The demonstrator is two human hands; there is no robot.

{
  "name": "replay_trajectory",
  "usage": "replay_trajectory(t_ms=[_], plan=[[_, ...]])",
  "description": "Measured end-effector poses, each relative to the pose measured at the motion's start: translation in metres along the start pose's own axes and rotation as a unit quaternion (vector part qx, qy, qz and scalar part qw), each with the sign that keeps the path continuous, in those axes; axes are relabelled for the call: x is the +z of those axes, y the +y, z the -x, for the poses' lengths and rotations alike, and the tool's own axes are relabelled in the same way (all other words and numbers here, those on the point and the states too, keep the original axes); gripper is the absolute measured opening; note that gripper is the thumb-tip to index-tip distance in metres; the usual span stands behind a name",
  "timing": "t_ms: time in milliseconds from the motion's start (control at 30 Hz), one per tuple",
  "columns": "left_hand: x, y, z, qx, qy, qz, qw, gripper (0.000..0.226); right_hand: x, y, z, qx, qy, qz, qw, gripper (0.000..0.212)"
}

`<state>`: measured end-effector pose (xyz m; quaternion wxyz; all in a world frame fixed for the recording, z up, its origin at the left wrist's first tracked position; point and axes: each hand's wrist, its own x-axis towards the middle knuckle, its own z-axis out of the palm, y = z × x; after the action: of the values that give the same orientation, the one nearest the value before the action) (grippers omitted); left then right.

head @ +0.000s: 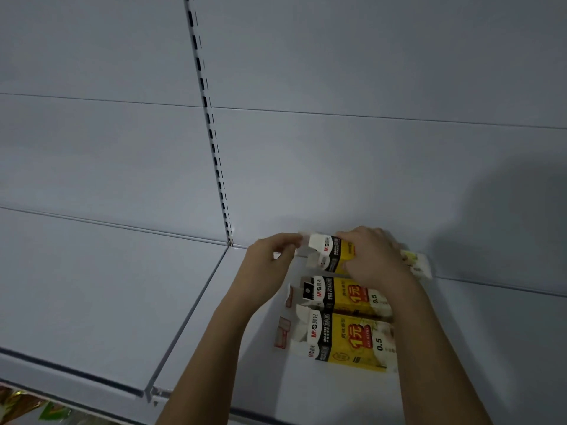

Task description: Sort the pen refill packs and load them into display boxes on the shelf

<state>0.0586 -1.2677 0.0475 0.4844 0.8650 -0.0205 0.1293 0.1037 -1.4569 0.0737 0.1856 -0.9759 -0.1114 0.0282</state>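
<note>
Dim bluish light, soft shadow at right, perhaps slight motion blur.

This is a shop aisle. A pale metal shelf (107,286) runs along flat back panels (368,72), split by a slotted upright (211,139) of the kind retail racking uses. Yellow priced boxes (346,317) lie on the shelf, and bright packets (27,406) show on the level below.

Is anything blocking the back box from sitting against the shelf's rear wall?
Nothing visible does. The back box lies on the shelf close to the rear wall, gripped by the right hand, with the left hand pinching its flap. Two more boxes lie in front.
</note>
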Motion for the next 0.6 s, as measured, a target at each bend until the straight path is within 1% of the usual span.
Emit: replay_trajectory(t_ms=[67,100,200,233,367,500,600], plan=[[0.003,0.001,0.003,-0.009,0.012,-0.002,1.0,0.026,0.002,0.008,-0.002,-0.002,-0.053,-0.022,0.998,0.043],[0.005,0.003,0.004,-0.015,0.021,-0.007,1.0,0.026,0.003,0.011,-0.004,-0.008,-0.07,-0.019,0.997,0.04],[0.014,0.006,0.012,-0.038,0.036,-0.046,0.998,0.024,0.004,0.017,-0.007,-0.024,-0.083,-0.005,0.996,0.02],[0.019,0.007,0.015,-0.047,0.039,-0.064,0.996,0.024,0.003,0.019,-0.007,-0.029,-0.079,-0.014,0.996,0.019],[0.034,0.012,0.029,-0.078,0.06,-0.15,0.984,0.028,0.003,0.026,-0.002,-0.073,-0.041,-0.025,0.996,0.026],[0.039,0.024,0.049,-0.095,0.076,-0.216,0.969,0.033,0.006,0.031,0.015,-0.102,-0.028,-0.122,0.987,0.027],[0.033,0.024,0.066,-0.109,0.095,-0.244,0.959,0.033,0.006,0.024,0.024,-0.139,0.005,-0.161,0.977,0.027]])
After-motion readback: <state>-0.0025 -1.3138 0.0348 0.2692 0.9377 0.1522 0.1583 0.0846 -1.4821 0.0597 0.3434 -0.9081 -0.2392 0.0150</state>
